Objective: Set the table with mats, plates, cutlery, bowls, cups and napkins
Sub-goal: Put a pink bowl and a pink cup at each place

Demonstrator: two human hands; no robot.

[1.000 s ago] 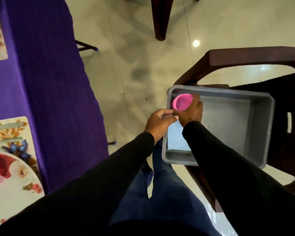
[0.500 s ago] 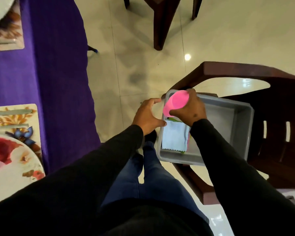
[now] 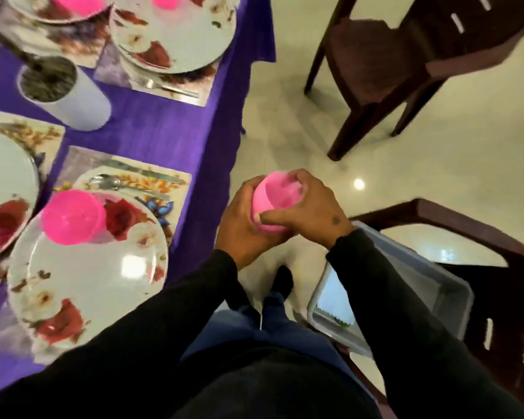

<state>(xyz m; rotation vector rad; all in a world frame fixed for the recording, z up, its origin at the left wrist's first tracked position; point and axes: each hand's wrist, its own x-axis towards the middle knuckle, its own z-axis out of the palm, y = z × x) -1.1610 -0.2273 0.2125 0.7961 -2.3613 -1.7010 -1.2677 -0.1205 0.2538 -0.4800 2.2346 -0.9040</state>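
I hold the pink cup over the floor just beside the tabletop, my left hand wrapped round its base, my right hand gripping the rim side; my fingers hide its lower half. Behind my right sleeve, the grey tub is half hidden, its contents blurred

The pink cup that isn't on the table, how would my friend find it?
Start at the purple table on the left, then look right, over the pale floor. There both hands, left hand and right hand, hold the pink cup between them. The other pink pieces sit on flowered plates; this one is up in the air.
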